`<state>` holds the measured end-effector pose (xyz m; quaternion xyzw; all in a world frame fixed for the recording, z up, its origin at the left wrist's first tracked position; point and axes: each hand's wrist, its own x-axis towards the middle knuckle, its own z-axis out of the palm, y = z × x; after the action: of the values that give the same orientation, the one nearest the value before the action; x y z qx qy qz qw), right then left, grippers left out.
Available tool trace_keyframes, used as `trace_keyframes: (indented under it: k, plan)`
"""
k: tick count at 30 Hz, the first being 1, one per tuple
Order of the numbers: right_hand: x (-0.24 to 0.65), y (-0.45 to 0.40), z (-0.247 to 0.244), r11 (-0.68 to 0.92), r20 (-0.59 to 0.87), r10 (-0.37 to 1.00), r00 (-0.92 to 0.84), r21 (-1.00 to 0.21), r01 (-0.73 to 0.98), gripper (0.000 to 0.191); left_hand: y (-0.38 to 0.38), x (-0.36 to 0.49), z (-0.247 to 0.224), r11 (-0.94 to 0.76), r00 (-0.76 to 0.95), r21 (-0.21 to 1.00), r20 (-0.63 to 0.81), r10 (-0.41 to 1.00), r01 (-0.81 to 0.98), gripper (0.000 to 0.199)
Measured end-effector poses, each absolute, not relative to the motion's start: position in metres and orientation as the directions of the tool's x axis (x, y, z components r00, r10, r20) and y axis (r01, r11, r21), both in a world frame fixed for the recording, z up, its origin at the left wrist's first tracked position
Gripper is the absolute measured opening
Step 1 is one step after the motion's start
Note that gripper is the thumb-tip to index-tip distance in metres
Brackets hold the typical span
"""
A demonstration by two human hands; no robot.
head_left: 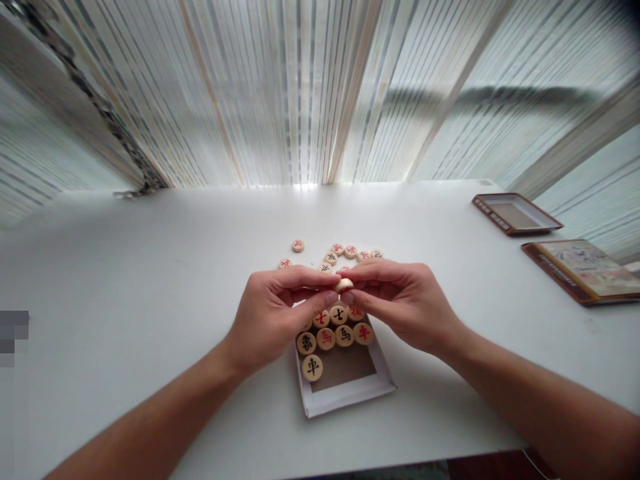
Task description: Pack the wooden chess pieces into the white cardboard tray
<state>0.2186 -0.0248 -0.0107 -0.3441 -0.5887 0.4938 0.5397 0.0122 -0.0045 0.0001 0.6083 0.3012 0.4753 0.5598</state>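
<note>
Between the fingertips of my left hand [280, 310] and my right hand [405, 300] is a small round wooden piece [344, 285], pinched from both sides. Its marking cannot be read. Just below my hands lies a white open box [350, 400] with rows of round pieces bearing red or black characters. A black-marked piece [313, 368] sits alone in the lowest row, at the left, with brown box bottom showing beside it. My hands hide part of the box's upper end.
Beyond my hands, several loose pieces lie on the white table [150, 287], one red-marked piece [298, 246] farthest left at the back. At the right are an open box part [517, 213] and a flat printed box [590, 270]. Striped curtains [300, 93] hang behind.
</note>
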Motion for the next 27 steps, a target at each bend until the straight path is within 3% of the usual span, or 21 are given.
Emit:
trace_keyframes:
  k: [8,15,27]
  plan:
    - [0.2173,-0.0271,-0.0091,0.181,0.21,0.967,-0.143,-0.965,-0.191,0.04,-0.0045,0.0139,0.0019,-0.121,0.358,0.97,0.192,0.914,-0.211,0.023]
    - [0.216,-0.0279,-0.0043,0.169,0.191,0.975,-0.116,-0.97,-0.175,0.034,-0.0041,0.0124,0.0027,-0.078,0.378,0.982,0.139,0.915,-0.173,0.029]
    - [0.2176,-0.0284,-0.0055,0.084,0.119,0.976,-0.183,-0.978,-0.19,0.037,-0.0029,0.0098,0.0028,-0.074,0.368,0.986,0.125,0.921,-0.15,0.031]
